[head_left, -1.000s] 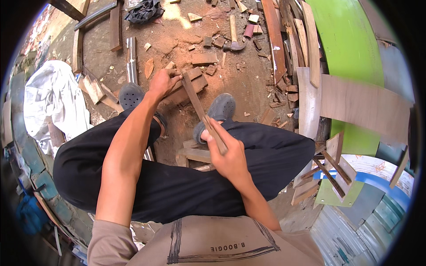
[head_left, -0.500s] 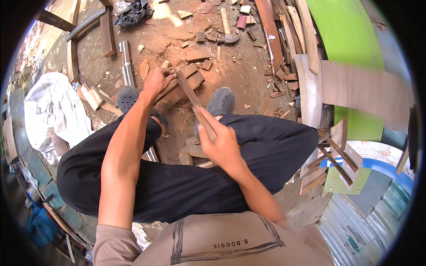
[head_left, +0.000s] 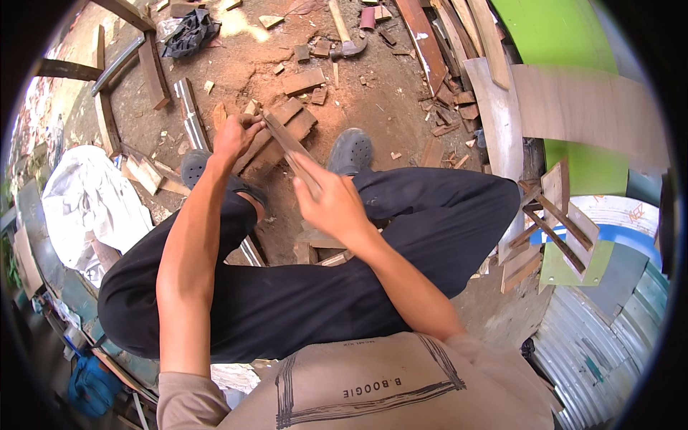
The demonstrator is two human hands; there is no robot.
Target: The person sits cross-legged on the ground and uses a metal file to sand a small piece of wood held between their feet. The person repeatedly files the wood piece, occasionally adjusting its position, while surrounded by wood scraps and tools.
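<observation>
I hold a thin brown wooden strip (head_left: 285, 141) between both hands, above my knees. My left hand (head_left: 234, 135) grips its far end, close to the stacked wood pieces (head_left: 287, 127) on the dirt floor. My right hand (head_left: 331, 203) is closed on the near end, with what looks like a small tool hidden inside the fist. My legs in black trousers and grey clogs (head_left: 350, 151) are below the strip.
A hammer (head_left: 344, 37) lies on the ground at the top. Long planks (head_left: 459, 43) and a green board (head_left: 566, 79) lean at right. A white sheet (head_left: 86, 201) lies at left, with a metal bar (head_left: 193, 118) and wood offcuts around my feet.
My right hand has slid along the strip toward my left hand. The view has tilted slightly, so the floor appears shifted.
</observation>
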